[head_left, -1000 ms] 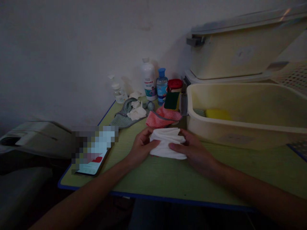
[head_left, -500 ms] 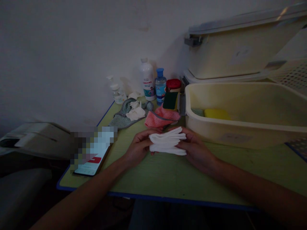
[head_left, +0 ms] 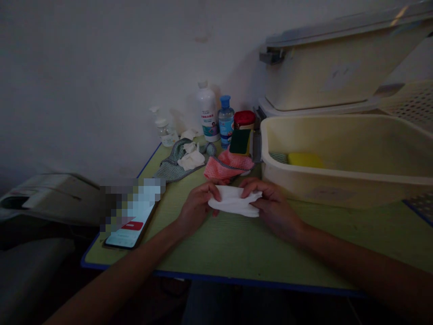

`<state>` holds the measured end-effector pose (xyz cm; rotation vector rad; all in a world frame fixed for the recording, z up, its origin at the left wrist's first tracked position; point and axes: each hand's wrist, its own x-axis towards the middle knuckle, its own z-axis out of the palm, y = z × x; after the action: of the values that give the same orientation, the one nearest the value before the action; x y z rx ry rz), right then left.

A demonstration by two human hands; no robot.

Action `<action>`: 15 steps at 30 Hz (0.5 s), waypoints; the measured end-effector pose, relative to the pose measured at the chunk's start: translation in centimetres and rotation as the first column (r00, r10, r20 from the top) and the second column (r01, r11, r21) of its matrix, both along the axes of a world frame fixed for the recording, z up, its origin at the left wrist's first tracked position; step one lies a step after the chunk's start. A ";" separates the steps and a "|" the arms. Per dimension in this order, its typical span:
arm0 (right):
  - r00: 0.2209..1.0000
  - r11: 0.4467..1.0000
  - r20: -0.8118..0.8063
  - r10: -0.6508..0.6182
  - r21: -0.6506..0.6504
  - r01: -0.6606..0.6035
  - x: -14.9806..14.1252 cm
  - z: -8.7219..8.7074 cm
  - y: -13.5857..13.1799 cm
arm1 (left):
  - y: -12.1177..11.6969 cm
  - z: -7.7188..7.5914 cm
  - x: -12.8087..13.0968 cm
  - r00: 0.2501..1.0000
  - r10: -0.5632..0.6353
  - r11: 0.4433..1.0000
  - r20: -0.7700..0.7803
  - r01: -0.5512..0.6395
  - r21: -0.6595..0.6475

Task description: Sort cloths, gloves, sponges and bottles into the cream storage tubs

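A folded white cloth [head_left: 233, 202], made of several soft layers, is held just above the green table. My left hand [head_left: 199, 203] grips its left end, with the thumb on top and fingers beneath. At the right end my right hand [head_left: 270, 203] pinches the layers between thumb and fingers. Whether it is fabric or thick tissue is hard to tell in the dim light. Behind the hands lie a pink cloth [head_left: 225, 167] and a green-and-yellow scouring sponge [head_left: 241, 142] leaning on it.
A cream bin [head_left: 324, 180] with a yellow sponge [head_left: 305, 160] inside stands right; a lidded bin [head_left: 324, 67] is behind it. Bottles [head_left: 207, 113] line the wall. A grey cloth [head_left: 172, 167] bears crumpled tissue [head_left: 191, 158]. A phone [head_left: 130, 225] lies left on the green table [head_left: 237, 257].
The white cloth's stacked folds, fanned toward me before, now lie flatter and pressed together. Both hands have shifted their fingers onto its top, staying in nearly the same place.
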<state>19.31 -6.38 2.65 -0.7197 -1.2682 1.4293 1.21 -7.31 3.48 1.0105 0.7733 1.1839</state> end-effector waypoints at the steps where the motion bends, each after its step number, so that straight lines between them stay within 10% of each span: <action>1: 1.000 0.999 0.023 -0.003 0.038 0.002 0.0 -0.1 0.1 | 0.0 -0.1 0.1 0.999 0.026 1.000 -0.023 -0.026 0.006; 15: 0.950 0.926 0.268 -0.159 0.375 0.049 0.6 1.2 -0.6 | 0.7 -0.6 0.3 0.982 0.186 0.978 -0.033 -0.189 -0.093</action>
<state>19.92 -6.95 3.80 -0.7479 -1.6467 0.9806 1.51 -6.62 2.88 0.8883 0.9522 1.2849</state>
